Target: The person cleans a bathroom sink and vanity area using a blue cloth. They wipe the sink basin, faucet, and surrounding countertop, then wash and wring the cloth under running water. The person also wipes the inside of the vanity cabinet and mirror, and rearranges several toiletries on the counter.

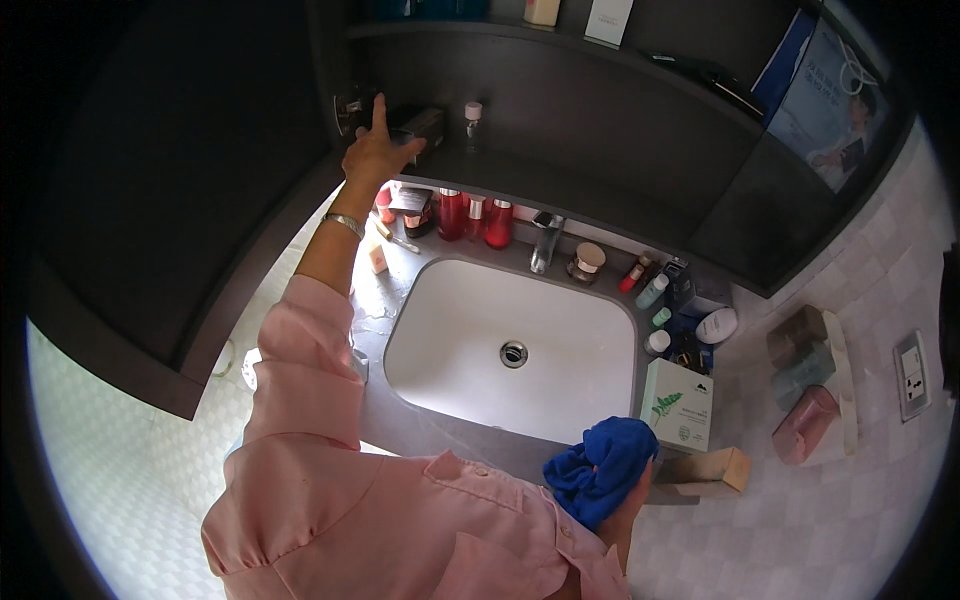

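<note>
My left hand (379, 150) reaches into the lower shelf of a dark wall cabinet (585, 127), its fingers spread and the index finger extended. Just beside the thumb lies a dark box (429, 129); whether the hand touches it I cannot tell. A small clear bottle with a white cap (472, 126) stands to the right of that box. Low in the view, by the front of the counter, a crumpled blue cloth (604, 469) is bunched in my right hand (628, 506). The cloth covers most of that hand's fingers.
The open cabinet door (172, 187) hangs at left. Beneath the cabinet is a white sink basin (450, 352) with a chrome faucet (547, 244). Red bottles (451, 216) line the counter's back. A white-green box (679, 405) stands right of the basin, near wall-mounted cups (806, 424).
</note>
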A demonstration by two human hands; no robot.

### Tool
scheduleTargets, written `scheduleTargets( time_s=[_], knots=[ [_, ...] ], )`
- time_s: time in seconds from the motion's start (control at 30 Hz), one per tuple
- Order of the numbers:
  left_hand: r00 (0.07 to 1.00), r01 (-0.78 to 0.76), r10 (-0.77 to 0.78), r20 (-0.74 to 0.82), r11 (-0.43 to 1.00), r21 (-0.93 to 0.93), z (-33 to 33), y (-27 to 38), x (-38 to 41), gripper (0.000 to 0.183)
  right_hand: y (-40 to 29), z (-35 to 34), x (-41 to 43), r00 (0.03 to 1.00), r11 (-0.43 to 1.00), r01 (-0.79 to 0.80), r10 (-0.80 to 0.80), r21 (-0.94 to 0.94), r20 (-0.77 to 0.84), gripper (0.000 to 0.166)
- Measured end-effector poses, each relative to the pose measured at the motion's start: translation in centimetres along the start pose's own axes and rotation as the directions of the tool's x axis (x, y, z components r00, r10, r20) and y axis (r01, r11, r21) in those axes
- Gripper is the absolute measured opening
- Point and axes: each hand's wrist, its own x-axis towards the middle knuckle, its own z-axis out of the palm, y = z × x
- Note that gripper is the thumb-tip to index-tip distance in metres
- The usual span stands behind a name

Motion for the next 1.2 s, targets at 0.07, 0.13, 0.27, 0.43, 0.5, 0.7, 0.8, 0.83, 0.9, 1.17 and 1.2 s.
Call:
scheduleTargets(
  time_s=[0.07,0.13,0.27,0.43,0.5,0.7,0.8,0.83,0.9,1.17,1.2],
  knots=[
    [0.997,0.016,-0.015,-0.079,1.0,0.015,-0.6,0.2,-0.8,0.091,0.1,-1.0,0.3,0.997,0.999,-0.023,0.021,0.027,0.073,0.048],
    [0.989,-0.007,0.003,-0.151,1.0,-0.024,-2.1,0.1,-2.1,0.09,0.1,-0.4,0.6,0.994,0.999,-0.024,0.021,0.034,0.11,0.046],
    [0.966,-0.182,0.144,-0.215,0.969,-0.169,-5.2,1.7,-5.8,0.092,0.2,-0.5,1.1,0.984,0.993,-0.025,0.005,0.114,0.177,0.041],
    [0.903,-0.414,0.42,-0.089,0.796,-0.441,-6.6,7.2,-11.1,0.099,-1.5,3.8,-0.1,0.988,0.959,-0.151,0.142,0.239,0.056,0.042],
    [0.87,-0.458,0.491,-0.051,0.765,-0.453,-5.8,9.4,-12.8,0.1,-0.5,1.1,0.9,0.977,0.976,-0.093,0.052,0.198,0.205,0.046],
    [0.675,-0.492,0.726,0.128,0.573,-0.656,-2.1,13.0,-19.3,0.092,-4.3,5.0,1.0,0.969,0.969,0.243,-0.244,-0.04,-0.04,0.052],
    [0.54,-0.612,0.833,0.118,0.485,-0.624,-2.2,13.1,-22.6,0.087,-6.3,10.5,2.1,0.686,0.399,0.672,-0.654,-0.624,0.319,0.046],
    [0.484,-0.637,0.867,0.121,0.444,-0.631,-2.5,13.6,-23.4,0.085,-7.2,11.4,2.8,0.506,-0.193,0.673,-0.585,-0.714,0.634,0.043],
    [0.445,-0.641,0.886,0.131,0.417,-0.644,-2.8,13.8,-23.9,0.084,-6.9,12.8,4.0,0.446,-0.372,0.631,-0.544,-0.68,0.711,0.04],
    [0.735,-0.352,0.666,0.127,0.535,-0.768,-1.1,14.3,-13.0,0.079,-4.5,5.3,4.2,0.803,0.214,0.409,-0.546,-0.887,0.239,0.033],
    [0.753,-0.436,0.653,0.085,0.591,-0.679,-0.2,15.2,-11.3,0.079,-4.0,4.2,3.3,0.809,0.163,0.44,-0.498,-0.883,0.312,0.034]
  ],
)
